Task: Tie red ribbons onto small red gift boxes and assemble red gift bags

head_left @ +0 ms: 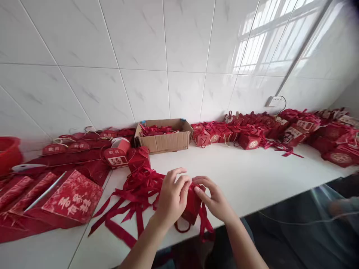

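A small red gift box stands near the front edge of the white table, between my two hands. My left hand is at its upper left, thumb and forefinger closed on the red ribbon at the top of the box. From the other side my right hand pinches the same ribbon, whose loose tail hangs down the box's right side. A dark red cord handle loops out at the base. Fingers hide most of the box top. Left of my left hand lies a heap of loose red ribbons.
A cardboard carton holding red pieces stands against the tiled wall. Several finished-looking red boxes line the back right. Larger red boxes and a red bucket are at left. Another person's dark-clothed body is at right.
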Demonstrator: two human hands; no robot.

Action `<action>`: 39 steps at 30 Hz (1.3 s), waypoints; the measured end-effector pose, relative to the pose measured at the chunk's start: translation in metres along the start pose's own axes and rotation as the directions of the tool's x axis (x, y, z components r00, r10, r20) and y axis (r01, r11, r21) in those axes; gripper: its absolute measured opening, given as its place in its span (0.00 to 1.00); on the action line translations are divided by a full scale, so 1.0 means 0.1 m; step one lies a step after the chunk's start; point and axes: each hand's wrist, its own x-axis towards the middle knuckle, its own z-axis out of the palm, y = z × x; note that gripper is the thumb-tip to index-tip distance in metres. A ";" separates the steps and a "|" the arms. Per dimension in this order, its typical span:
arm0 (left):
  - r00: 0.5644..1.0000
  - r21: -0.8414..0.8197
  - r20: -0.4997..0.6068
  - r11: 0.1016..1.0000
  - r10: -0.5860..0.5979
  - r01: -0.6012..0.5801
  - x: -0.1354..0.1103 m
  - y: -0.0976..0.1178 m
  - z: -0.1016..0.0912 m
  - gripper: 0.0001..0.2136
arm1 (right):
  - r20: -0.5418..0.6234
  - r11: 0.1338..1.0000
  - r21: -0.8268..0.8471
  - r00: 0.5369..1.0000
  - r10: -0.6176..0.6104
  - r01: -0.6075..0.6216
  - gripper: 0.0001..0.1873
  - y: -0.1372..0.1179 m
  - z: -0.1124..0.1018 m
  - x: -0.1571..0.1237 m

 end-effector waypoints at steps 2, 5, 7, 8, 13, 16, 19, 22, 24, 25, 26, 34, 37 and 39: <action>0.998 -0.050 -0.004 0.997 -0.056 0.056 -0.02 0.01 -0.06 0.05 | 0.033 0.998 0.044 0.998 0.046 -0.048 0.11 -0.05 -0.03 0.04; 0.985 -0.077 0.059 0.983 -0.160 0.164 -0.12 -0.02 -0.12 0.07 | -0.045 0.992 0.127 0.999 0.013 -0.007 0.09 -0.29 -0.13 -0.06; 0.961 -0.051 0.142 0.968 -0.236 0.246 -0.23 -0.07 -0.13 0.10 | -0.199 0.979 0.167 0.976 -0.082 0.117 0.04 -0.55 -0.24 -0.23; 0.946 -0.039 0.181 0.959 -0.269 0.280 -0.28 -0.10 -0.12 0.11 | -0.293 0.959 0.199 0.946 -0.138 0.202 0.04 -0.68 -0.29 -0.33; 0.887 -0.157 0.147 0.875 -0.438 0.458 -0.44 -0.23 -0.04 0.08 | -0.557 0.862 0.251 0.794 -0.244 0.440 0.06 -0.94 -0.38 -0.46; 0.792 -0.289 0.113 0.743 -0.600 0.604 -0.44 -0.23 -0.03 0.11 | -0.327 0.982 0.174 0.945 -0.018 0.079 0.08 -0.65 -0.23 -0.16; 0.737 -0.411 0.159 0.635 -0.657 0.654 -0.45 -0.19 -0.05 0.15 | -0.080 0.988 -0.054 0.987 0.141 -0.146 0.11 -0.32 0.00 0.15; 0.725 -0.449 0.169 0.603 -0.668 0.660 -0.46 -0.15 -0.05 0.17 | 0.088 0.942 -0.174 0.948 0.306 -0.288 0.11 -0.17 0.17 0.27; 0.721 -0.449 0.174 0.598 -0.671 0.664 -0.48 -0.12 -0.05 0.17 | 0.142 0.930 -0.194 0.929 0.341 -0.312 0.11 -0.16 0.21 0.27; 0.720 -0.450 0.176 0.595 -0.672 0.665 -0.49 -0.12 -0.05 0.17 | 0.157 0.928 -0.194 0.924 0.348 -0.317 0.11 -0.16 0.22 0.26; 0.719 -0.452 0.177 0.594 -0.672 0.665 -0.49 -0.11 -0.06 0.17 | 0.166 0.926 -0.191 0.919 0.357 -0.325 0.12 -0.17 0.23 0.25; 0.729 -0.440 0.178 0.608 -0.661 0.660 -0.52 -0.09 -0.07 0.17 | 0.173 0.908 -0.174 0.896 0.409 -0.381 0.12 -0.11 0.25 0.26; 0.727 -0.437 0.171 0.610 -0.665 0.661 -0.53 -0.08 -0.06 0.17 | 0.158 0.907 -0.164 0.897 0.412 -0.388 0.12 -0.07 0.25 0.25; 0.726 -0.436 0.171 0.610 -0.666 0.662 -0.54 -0.08 -0.06 0.17 | 0.152 0.910 -0.145 0.900 0.408 -0.388 0.12 -0.04 0.25 0.25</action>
